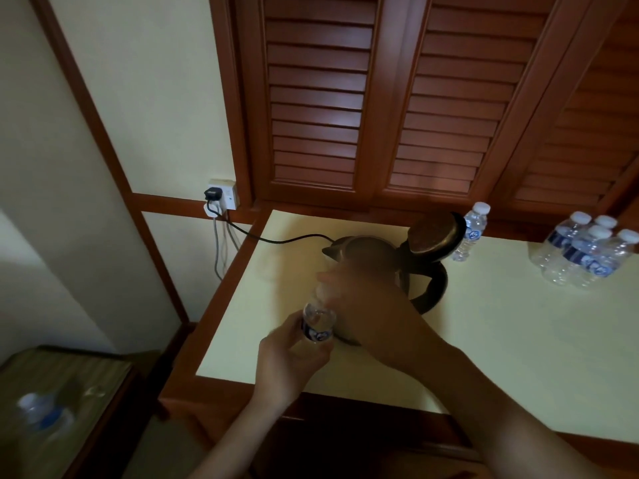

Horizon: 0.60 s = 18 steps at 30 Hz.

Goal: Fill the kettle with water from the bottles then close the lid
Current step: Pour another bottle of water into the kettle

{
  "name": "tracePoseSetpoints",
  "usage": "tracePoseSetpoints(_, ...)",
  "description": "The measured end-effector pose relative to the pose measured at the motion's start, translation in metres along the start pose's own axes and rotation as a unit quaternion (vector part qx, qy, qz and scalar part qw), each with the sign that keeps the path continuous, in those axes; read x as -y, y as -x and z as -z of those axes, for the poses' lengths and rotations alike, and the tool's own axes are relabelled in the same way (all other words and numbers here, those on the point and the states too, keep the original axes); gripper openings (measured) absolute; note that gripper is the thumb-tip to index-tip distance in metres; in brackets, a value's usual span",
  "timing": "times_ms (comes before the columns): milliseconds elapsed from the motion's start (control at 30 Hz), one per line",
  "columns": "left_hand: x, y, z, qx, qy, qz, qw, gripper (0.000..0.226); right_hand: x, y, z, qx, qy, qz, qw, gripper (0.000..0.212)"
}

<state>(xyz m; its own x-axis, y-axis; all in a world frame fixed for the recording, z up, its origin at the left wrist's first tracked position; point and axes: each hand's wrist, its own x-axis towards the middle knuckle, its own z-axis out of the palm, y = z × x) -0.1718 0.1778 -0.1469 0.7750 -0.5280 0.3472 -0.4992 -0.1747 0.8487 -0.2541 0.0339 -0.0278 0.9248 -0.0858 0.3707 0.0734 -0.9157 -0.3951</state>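
Near the front left corner of the desk [518, 340], a left hand [294, 354] curls round a water bottle [318, 323], whose neck tilts toward the kettle [366, 250] just behind, lid [435, 236] raised. The right hand [366, 299], nearer the kettle, blurs over the bottle's neck; its grip cannot be made out.

Louvred wooden doors [345, 98] behind cream tabletop [518, 340]; wall socket [226, 195] at left; striped side table [90, 368] lower left

Left hand [294, 357] gripping bottle [318, 324], right hand [366, 299] blurred
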Motion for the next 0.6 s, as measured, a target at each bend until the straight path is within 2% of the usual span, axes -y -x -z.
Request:
tracePoseSetpoints(100, 0.005, 0.0, -0.001, 0.008, 0.008, 0.014, 1.0, 0.057, -0.005, -0.01, -0.005, 0.047, 0.013, 0.014, 0.999, 0.038)
tracePoseSetpoints(233, 0.01, 0.0, -0.002, 0.009, 0.013, 0.024, 1.0, 0.052, -0.005, -0.014, -0.003, 0.062, -0.033, -0.003, 0.998, 0.035)
tracePoseSetpoints(400, 0.013, 0.0, -0.002, 0.01, 0.009, 0.027, 1.0, 0.05, -0.009, -0.021, 0.006, 0.12, -0.036, 0.011, 0.992, 0.034)
tracePoseSetpoints(600, 0.011, 0.001, 0.0, 0.02, 0.001, 0.033, 0.999, 0.049, -0.003, -0.028, 0.016, 0.159, 0.027, 0.002, 0.987, 0.033)
